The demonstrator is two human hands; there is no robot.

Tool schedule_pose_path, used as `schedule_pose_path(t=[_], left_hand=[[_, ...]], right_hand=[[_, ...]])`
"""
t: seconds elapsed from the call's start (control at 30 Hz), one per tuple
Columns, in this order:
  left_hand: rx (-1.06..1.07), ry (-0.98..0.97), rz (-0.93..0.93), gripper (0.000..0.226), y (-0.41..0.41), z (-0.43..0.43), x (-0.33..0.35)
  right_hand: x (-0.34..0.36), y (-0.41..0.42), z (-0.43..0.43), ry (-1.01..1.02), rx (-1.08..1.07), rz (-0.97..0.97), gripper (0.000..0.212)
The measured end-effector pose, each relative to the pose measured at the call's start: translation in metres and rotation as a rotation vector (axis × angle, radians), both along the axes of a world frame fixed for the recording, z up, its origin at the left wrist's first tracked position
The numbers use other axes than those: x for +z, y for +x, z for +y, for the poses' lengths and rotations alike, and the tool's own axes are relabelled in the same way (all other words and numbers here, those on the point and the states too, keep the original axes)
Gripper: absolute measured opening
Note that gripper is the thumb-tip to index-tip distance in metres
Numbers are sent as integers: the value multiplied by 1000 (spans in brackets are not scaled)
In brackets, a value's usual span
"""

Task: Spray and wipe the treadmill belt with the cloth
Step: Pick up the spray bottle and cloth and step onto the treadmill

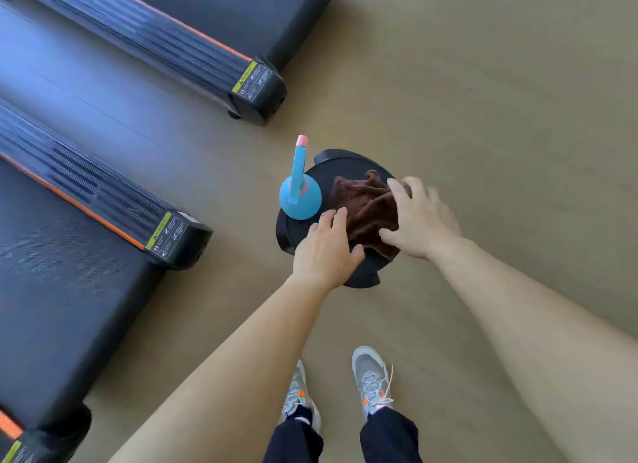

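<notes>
While the blue spray bottle [299, 196] stands on the round black stool [322, 172], the left hand [324, 246] and right hand [416, 219] rest, fingers spread, on the crumpled brown cloth [367, 207] beside it, right of the treadmill belt [69, 307].

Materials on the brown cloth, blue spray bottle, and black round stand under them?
Brown cloth: soft fabric, likely microfibre or terry; it crumples in folds, matte nap.
Blue spray bottle: smooth plastic by its uniform colour and slight sheen.
Black round stand: matte, probably plastic or rubber-topped; blur leaves it open.
</notes>
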State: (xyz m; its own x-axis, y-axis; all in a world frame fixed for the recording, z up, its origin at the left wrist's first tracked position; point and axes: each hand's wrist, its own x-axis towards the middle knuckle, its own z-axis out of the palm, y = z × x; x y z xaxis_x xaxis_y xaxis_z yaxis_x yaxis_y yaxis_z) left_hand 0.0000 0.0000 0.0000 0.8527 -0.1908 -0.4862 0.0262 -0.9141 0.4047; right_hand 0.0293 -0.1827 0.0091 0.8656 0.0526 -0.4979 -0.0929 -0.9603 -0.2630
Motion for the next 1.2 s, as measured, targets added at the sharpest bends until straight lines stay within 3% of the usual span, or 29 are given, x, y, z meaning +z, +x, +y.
schedule_pose_path(t=[0.1,0.17,0.3,0.53,0.73,0.83,1.03,1.13,1.2], left_hand=[[41,-17,-29,74,3,-7,-26],[7,-3,-30,70,0,-4,-37],[-18,-25,-73,63,-13,21,-43],[163,23,-96,51,-35,69,-33],[468,-214,-115,71,-21,75,-10],[499,-282,-177,86,-10,72,-1],[528,-352,-218,89,1,64,-3],[491,-365,-262,90,6,66,-10],[452,-380,-288,92,10,68,-13]], right_hand=[[-30,17,0,-47,256,-91,127],[-47,23,4,-50,403,-108,136],[-70,10,14,-62,497,-155,112],[-83,-37,33,-149,364,-255,72],[-61,-46,43,-17,279,-106,57],[-36,-39,42,61,170,-116,59],[-41,-13,45,-71,101,-243,61],[-69,-21,46,-141,148,-102,93],[-83,-31,50,-108,115,-149,100]])
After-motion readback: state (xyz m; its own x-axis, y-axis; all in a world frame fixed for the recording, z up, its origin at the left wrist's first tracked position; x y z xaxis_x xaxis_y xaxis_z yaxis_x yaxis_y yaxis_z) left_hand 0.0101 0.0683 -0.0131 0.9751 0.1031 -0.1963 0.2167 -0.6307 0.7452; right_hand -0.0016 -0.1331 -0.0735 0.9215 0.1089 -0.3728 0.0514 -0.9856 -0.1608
